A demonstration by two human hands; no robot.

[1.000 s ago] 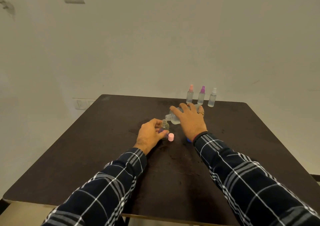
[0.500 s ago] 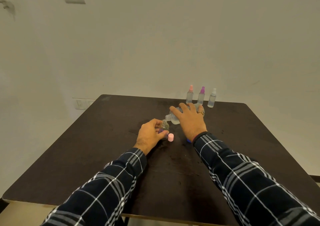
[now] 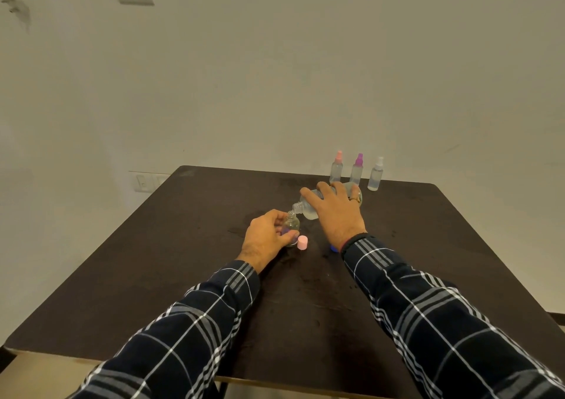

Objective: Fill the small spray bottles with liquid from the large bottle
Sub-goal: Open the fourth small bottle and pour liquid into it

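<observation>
Pour under way. Right hand [image 3: 336, 212] wrapped over large bottle [image 3: 308, 212], tipped near horizontal, neck at mouth of small spray bottle [image 3: 291, 223]. Left hand [image 3: 266, 239] grips that bottle, upright on table [image 3: 183, 245], mid-surface. Pink cap [image 3: 302, 242] off, standing just beside it. Fill level too small to read. Three capped spray bottles [image 3: 357, 171] in row at far edge; contents unclear, judged already filled. Left: finish this fill, recap.

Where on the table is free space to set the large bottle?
Bare: the table left of the left hand, and the right side past the right hand. Crowded: between the hands, by small bottle and pink cap, and three sprayers behind.
</observation>
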